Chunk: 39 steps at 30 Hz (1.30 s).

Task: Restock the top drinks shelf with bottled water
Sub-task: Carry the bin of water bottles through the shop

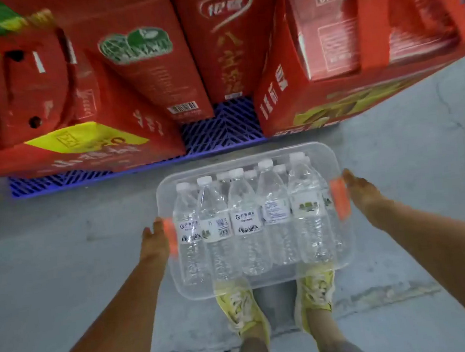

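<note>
bottle bin (248,157) between left hand (153,240), right hand (365,191)

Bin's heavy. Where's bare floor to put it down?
Bare floor lies left of the bin, in front of the blue pallet, and right of it, beside the red boxes. The pallet is crowded with boxes.

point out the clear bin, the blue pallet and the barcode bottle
clear bin (264,282): head view, bare near wall
blue pallet (221,126): head view, exposed grid top
barcode bottle (218,228): head view, its label
</note>
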Available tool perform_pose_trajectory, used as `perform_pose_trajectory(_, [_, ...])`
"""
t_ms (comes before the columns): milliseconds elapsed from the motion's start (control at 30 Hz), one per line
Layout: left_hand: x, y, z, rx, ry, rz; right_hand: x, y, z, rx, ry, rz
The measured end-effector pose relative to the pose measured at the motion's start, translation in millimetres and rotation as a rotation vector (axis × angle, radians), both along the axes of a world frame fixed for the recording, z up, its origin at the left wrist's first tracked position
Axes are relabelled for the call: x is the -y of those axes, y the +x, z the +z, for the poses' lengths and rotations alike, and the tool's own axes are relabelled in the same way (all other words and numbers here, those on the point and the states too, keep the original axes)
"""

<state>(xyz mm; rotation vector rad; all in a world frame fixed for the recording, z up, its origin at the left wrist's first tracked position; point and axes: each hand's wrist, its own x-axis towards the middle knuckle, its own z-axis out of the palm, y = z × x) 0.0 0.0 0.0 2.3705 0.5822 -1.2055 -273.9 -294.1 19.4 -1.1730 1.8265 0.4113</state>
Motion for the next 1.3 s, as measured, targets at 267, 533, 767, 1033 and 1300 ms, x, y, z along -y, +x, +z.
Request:
perform_pose_trajectory(267, [-10.2,3.9,-8.1,-0.117,-0.136,0.182,-4.0,-3.5,-13.9,0.065,0.02,-0.286])
perform_pose_trajectory(533, [6.3,-1.4,4.5,-0.082,-0.03,0.021,-7.5,5.9,4.3,0.068,0.052,-0.109])
perform_pose_trajectory(767, [4.2,-14.8,32.8,-0.073,-0.001,0.002,-8.9,-4.1,36.7,0.075,-0.006,-0.052])
perform_pose_trajectory(1033, [23.7,-27.4,151.3,-0.102,0.009,-0.088,-10.9,-35.7,141.2,0.126,0.008,-0.026])
perform_pose_trajectory(1300, [52.5,-54.2,311.9,-0.079,-0.062,-0.127,-15.2,-86.4,295.0,0.215,0.011,-0.089])
